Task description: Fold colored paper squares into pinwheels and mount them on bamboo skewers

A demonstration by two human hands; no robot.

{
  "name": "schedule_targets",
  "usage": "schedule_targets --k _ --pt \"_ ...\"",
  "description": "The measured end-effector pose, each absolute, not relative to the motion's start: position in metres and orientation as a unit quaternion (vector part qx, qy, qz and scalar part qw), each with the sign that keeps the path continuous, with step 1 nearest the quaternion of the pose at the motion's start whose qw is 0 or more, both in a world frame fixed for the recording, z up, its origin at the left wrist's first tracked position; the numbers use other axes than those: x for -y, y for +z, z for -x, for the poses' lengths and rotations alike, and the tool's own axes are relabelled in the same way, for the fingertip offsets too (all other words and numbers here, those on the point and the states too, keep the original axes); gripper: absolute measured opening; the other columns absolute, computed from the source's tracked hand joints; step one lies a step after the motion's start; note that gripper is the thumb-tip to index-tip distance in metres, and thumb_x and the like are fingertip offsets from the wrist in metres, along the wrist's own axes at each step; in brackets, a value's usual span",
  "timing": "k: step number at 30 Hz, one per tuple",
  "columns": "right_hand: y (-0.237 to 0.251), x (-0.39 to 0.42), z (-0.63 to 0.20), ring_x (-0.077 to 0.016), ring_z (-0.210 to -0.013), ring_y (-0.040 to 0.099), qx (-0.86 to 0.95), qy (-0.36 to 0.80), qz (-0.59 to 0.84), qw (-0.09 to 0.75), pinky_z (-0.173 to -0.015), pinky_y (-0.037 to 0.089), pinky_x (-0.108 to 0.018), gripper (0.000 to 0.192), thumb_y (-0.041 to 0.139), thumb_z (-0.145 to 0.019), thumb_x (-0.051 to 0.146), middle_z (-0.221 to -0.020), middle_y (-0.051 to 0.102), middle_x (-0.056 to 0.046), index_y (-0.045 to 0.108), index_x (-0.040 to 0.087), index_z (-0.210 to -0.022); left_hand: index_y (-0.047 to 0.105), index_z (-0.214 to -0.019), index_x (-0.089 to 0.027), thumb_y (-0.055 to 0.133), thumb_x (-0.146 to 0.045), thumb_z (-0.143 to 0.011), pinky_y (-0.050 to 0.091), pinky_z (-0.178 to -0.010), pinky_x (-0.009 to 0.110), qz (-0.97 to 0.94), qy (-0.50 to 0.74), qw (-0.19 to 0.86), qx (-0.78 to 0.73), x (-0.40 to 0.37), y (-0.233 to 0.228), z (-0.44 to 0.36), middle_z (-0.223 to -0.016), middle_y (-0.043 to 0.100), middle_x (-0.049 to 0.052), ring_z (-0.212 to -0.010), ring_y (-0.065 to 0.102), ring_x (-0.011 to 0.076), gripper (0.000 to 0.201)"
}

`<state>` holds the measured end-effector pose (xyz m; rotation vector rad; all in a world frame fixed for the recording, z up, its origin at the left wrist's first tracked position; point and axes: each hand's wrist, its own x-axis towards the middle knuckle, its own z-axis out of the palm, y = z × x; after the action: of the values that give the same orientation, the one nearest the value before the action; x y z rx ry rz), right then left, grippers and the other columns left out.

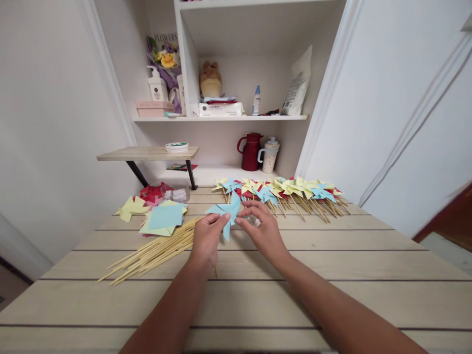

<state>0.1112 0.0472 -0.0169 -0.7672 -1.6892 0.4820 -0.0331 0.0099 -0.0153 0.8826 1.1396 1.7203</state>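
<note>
Blue paper pinwheel (226,212) sits mid-frame, just above the table (258,300). Left hand (206,238) & right hand (261,227) both pinch it, fingers closed on the paper from each side. A thin stick shows under the left hand.

Looks like lots are done: a row of finished pinwheels (283,191) lies behind, upper middle. Lots left too: bare sticks (155,251) & flat paper squares (164,219) at left.

Table is pale wood planks. White shelves (221,118) at top, w/ a red jug (250,151).

Only "FLOWERS" can be read, printed on the bouquet wrapper (166,39) on the shelf.
</note>
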Motion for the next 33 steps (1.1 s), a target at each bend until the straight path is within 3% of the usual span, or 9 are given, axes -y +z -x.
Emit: schedule_targets --k 5,8,11,14,17,21,28,33 --pt "-0.014 -0.051 -0.118 -0.027 -0.118 0.056 0.703 0.267 0.331 0.57 -0.101 0.042 -0.048 0.035 0.061 -0.088 0.043 -0.124 0.063 -0.009 0.063 0.026 -0.118 0.071 -0.063 -0.016 0.086 -0.036 -0.059 0.042 -0.059 0.024 -0.364 0.694 0.431 -0.448 -0.01 -0.016 0.035 -0.059 0.062 0.0 -0.061 0.056 0.014 0.026" --pt "-0.011 -0.05 -0.12 -0.0284 -0.122 0.054 0.704 0.325 0.335 0.536 -0.104 0.041 -0.049 0.046 0.064 -0.085 0.049 -0.13 0.061 -0.009 0.061 0.027 -0.125 0.072 -0.064 -0.016 0.084 -0.037 -0.061 0.043 -0.06 0.024 -0.382 0.686 0.419 -0.456 -0.008 -0.014 0.034 -0.061 0.061 0.0 -0.062 0.055 0.0139 0.024" --pt "-0.009 -0.048 -0.118 -0.0306 -0.12 0.056 0.704 0.341 0.336 0.525 -0.103 0.042 -0.05 0.043 0.074 -0.075 0.049 -0.125 0.065 -0.009 0.069 0.026 -0.111 0.072 -0.063 -0.017 0.083 -0.036 -0.063 0.042 -0.062 0.023 -0.401 0.683 0.398 -0.462 -0.006 -0.01 0.031 -0.063 0.062 0.0 -0.064 0.053 0.0133 0.022" --pt "-0.009 -0.045 -0.114 -0.0288 -0.113 0.059 0.703 0.339 0.323 0.536 -0.1 0.043 -0.047 0.026 0.076 -0.072 0.045 -0.115 0.068 -0.007 0.074 0.025 -0.089 0.071 -0.06 -0.016 0.083 -0.035 -0.063 0.041 -0.062 0.022 -0.414 0.683 0.387 -0.462 -0.005 -0.008 0.029 -0.063 0.06 0.0 -0.064 0.052 0.0128 0.022" --pt "-0.01 -0.045 -0.113 -0.0264 -0.105 0.062 0.691 0.338 0.328 0.548 -0.096 0.045 -0.045 0.02 0.074 -0.074 0.043 -0.107 0.069 -0.006 0.072 0.023 -0.074 0.073 -0.06 -0.017 0.083 -0.033 -0.063 0.04 -0.062 0.022 -0.424 0.677 0.377 -0.469 -0.004 -0.007 0.027 -0.065 0.06 0.0 -0.065 0.052 0.0126 0.02" --pt "-0.012 -0.047 -0.114 -0.0259 -0.098 0.061 0.688 0.321 0.338 0.556 -0.092 0.045 -0.044 0.026 0.072 -0.075 0.041 -0.098 0.069 -0.005 0.061 0.022 -0.06 0.074 -0.062 -0.017 0.08 -0.032 -0.066 0.039 -0.061 0.023 -0.443 0.661 0.362 -0.486 -0.005 -0.007 0.027 -0.064 0.059 0.0 -0.063 0.051 0.0124 0.017" --pt "-0.007 -0.044 -0.116 -0.0242 -0.085 0.06 0.714 0.292 0.346 0.534 -0.082 0.044 -0.038 0.029 0.07 -0.077 0.036 -0.074 0.066 -0.001 0.053 0.023 -0.057 0.073 -0.063 -0.016 0.081 -0.033 -0.064 0.04 -0.059 0.022 -0.432 0.663 0.357 -0.496 -0.007 -0.012 0.025 -0.064 0.061 0.0 -0.062 0.052 0.0125 0.019" --pt "-0.005 -0.046 -0.119 -0.0231 -0.082 0.06 0.739 0.269 0.342 0.514 -0.077 0.044 -0.036 0.027 0.068 -0.079 0.032 -0.073 0.066 0.0 0.054 0.022 -0.058 0.073 -0.071 -0.016 0.083 -0.033 -0.064 0.046 -0.066 0.025 -0.421 0.654 0.414 -0.473 -0.007 -0.014 0.025 -0.071 0.068 0.003 -0.068 0.061 0.0155 0.022"
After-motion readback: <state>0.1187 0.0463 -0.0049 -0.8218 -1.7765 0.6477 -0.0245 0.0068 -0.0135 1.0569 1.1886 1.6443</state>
